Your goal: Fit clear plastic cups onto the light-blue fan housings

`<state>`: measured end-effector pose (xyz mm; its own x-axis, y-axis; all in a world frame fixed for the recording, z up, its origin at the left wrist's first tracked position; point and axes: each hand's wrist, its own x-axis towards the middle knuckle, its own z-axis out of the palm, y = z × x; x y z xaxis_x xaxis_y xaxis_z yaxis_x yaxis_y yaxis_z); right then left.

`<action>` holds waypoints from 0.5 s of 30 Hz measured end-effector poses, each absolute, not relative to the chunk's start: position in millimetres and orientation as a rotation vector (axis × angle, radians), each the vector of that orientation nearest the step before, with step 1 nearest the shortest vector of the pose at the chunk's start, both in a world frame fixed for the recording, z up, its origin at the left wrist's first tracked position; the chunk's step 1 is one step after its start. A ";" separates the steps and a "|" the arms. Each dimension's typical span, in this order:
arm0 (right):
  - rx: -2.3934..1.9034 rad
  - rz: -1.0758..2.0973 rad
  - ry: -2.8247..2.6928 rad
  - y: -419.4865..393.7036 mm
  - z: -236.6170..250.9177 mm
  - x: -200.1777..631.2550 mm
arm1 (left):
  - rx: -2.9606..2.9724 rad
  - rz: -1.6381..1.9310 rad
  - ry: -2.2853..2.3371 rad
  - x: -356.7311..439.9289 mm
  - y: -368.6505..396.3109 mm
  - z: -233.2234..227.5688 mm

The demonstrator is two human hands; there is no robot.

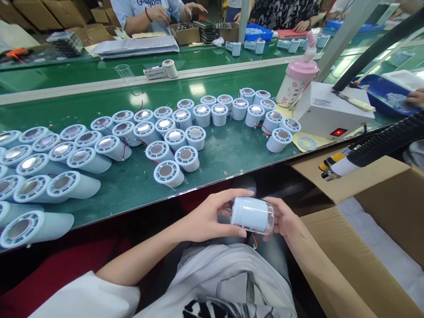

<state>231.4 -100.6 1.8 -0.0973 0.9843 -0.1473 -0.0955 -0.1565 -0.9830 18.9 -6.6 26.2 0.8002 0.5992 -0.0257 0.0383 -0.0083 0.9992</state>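
Observation:
Between my two hands, above my lap, lies a light blue cylinder (250, 213) on its side, with a clear plastic cup (270, 218) around its right part. My left hand (212, 216) grips the left end, thumb below and fingers above. At the clear right end, my right hand (283, 218) has its fingers curled against the cup. Thin coloured wires (255, 240) hang below the cylinder. Several similar light blue cylinders (168, 173) with round silver discs on top stand on the green table (225, 152) in front of me.
On the right are a white box with a lit red switch (318, 112), a pink-lidded cup (296, 79), a black hose (387, 137) and an open cardboard box (371, 221). Farther back lie a clear cup (125, 73) and a small carton (155, 73). Co-workers' hands (159, 15) are across the table.

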 end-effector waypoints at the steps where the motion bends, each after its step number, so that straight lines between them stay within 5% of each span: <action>1: -1.181 1.378 -1.193 -102.6 3.6 232.5 | 1.525 0.480 0.525 19.0 -6.9 26.2; 6: -1.195 1.206 -1.413 -105.4 6.3 233.5 | 1.504 0.465 0.516 17.7 -8.9 29.0; 15: -1.332 1.180 -0.693 -106.2 -24.7 249.2 | 1.460 0.916 0.846 -13.3 -16.4 32.1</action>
<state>249.2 -106.2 -24.7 0.3154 0.9202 -0.2316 -0.2455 -0.1566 -0.9567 -13.3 -16.4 32.1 0.4338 0.8981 0.0729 0.0017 -0.0817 0.9967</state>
